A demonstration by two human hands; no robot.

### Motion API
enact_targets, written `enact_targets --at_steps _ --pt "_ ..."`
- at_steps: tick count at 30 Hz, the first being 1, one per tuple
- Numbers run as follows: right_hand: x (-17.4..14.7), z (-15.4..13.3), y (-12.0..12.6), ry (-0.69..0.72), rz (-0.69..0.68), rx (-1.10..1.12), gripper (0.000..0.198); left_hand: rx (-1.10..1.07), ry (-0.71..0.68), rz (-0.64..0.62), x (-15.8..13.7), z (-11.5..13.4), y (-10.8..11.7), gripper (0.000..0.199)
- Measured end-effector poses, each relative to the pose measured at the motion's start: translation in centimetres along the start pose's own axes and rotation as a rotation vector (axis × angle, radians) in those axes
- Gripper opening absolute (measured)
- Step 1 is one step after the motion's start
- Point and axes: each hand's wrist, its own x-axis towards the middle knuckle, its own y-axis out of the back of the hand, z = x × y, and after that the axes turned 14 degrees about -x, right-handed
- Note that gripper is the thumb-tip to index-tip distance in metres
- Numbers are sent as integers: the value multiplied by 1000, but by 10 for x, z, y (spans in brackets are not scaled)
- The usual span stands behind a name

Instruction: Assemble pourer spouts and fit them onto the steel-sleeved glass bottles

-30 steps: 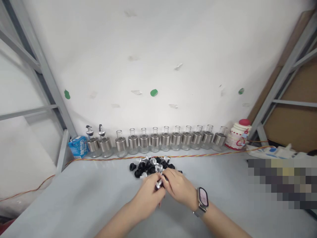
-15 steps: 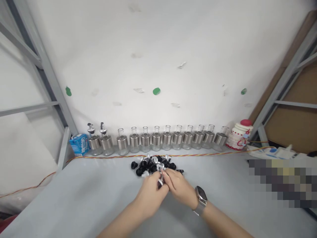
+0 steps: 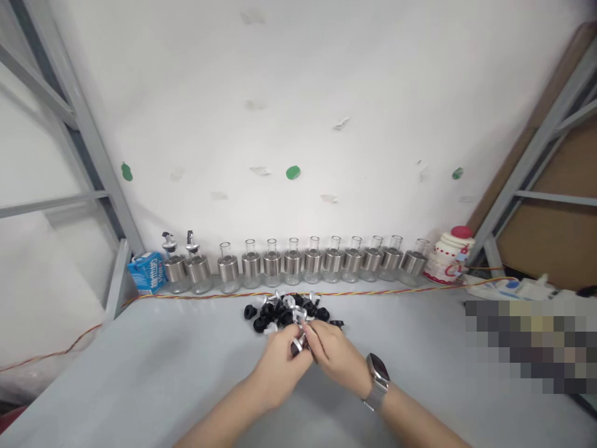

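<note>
My left hand (image 3: 278,368) is closed around a bottle pourer (image 3: 298,344), silver with a dark stopper part, just in front of the pile. Against it my right hand (image 3: 339,356) pinches the same piece with thumb and fingers, a watch (image 3: 379,368) on its wrist. The fingers hide much of the pourer. Beyond the fingertips lies a loose pile of black stoppers (image 3: 260,324) and silver spouts (image 3: 289,302). Behind, a row of glass bottles with steel sleeves (image 3: 271,264) stands along the wall. The two leftmost bottles (image 3: 198,269) carry pourers on their necks.
A blue carton (image 3: 147,274) stands at the left end of the row. A white and red jar (image 3: 449,255) is at the right end, beside a white power strip (image 3: 517,287). A twisted red-yellow wire (image 3: 209,296) crosses the grey table (image 3: 140,373) before the bottles.
Between my hands the pourer has turned slightly, and its silver disc and dark end show more. My hands have stayed nearly in place. The whole view has shifted a little.
</note>
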Motion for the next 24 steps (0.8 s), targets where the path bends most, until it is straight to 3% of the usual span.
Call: enact_targets --at_steps 6,11,18,24 --pt "3 0 13 14 26 142 13 140 -105 15 -1 5 3 7" --pt "3 6 30 74 -29 341 24 311 -215 3 -4 10 8 12" --pt "2 12 40 100 -153 316 29 365 -49 -71 -7 8 11 14" --pt "0 11 40 86 -135 270 22 436 10 -106 -8 6 10 12"
